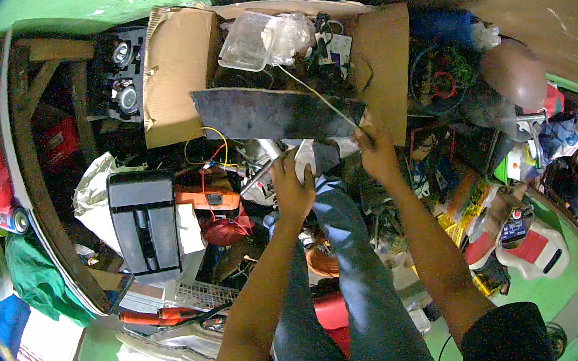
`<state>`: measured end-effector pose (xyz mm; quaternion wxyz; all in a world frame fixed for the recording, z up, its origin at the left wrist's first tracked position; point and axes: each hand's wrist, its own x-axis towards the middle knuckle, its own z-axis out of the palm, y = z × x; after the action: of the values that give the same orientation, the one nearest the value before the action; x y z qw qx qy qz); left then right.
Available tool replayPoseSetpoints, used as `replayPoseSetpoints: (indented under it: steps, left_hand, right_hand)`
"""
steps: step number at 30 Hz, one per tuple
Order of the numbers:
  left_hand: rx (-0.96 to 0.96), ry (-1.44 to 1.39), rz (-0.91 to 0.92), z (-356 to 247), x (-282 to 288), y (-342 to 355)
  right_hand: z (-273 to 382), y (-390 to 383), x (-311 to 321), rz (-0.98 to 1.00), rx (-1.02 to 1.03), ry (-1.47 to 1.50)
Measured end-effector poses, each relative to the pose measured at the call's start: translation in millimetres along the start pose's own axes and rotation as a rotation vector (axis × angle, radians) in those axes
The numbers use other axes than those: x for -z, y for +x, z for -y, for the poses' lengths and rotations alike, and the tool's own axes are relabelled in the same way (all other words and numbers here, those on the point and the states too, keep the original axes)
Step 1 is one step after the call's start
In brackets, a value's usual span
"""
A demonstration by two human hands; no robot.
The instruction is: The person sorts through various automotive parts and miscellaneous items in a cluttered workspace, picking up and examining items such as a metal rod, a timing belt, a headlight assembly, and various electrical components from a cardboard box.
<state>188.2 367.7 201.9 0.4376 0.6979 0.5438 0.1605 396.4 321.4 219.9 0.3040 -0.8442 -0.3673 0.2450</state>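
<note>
My right hand (pixel 376 148) is closed on the lower end of a thin pale rod (pixel 314 92), which slants up and left into a cardboard box (pixel 177 78). A dark flat panel (pixel 258 114) spans the box's near side, and its right end lies close to my right fingers. Over my knees is my left hand (pixel 293 189), its fingers stretched out and thumb apart. A silver tube (pixel 268 149) lies just beyond those fingertips; whether they touch it I cannot tell. Inside the box are a clear plastic container (pixel 247 42), a crumpled clear bag (pixel 288 38) and dark cables.
Left of my legs stand a black plastic case (pixel 145 225) and an orange device (pixel 209 198) with red and yellow wires. A white and red jug (pixel 534 249) sits at the right. A wooden frame (pixel 34 185) edges the left side. Mixed clutter surrounds my legs.
</note>
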Motion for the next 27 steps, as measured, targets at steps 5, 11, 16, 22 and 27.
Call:
replayPoseSetpoints:
  steps: [5,11,16,22,27]
  left_hand:
    - [-0.126,0.248,-0.144,-40.7,41.5,42.9]
    - [-0.03,0.706,0.318,-19.9,45.0,96.4]
    - [-0.074,0.771,0.084,-7.3,30.8,72.0]
    - [0.0,0.762,0.187,33.1,38.3,-24.6]
    - [-0.021,0.915,0.185,68.5,23.2,-82.3]
  right_hand:
    - [78.0,-27.2,56.1,0.19,-0.171,-0.037]
    - [135.4,-31.5,97.3,0.17,-0.112,-0.085]
    - [144.8,2.2,124.1,0.007,0.046,-0.033]
    - [167.3,51.3,136.0,-0.033,0.193,0.0]
    - [203.2,63.5,129.4,0.005,0.097,0.162]
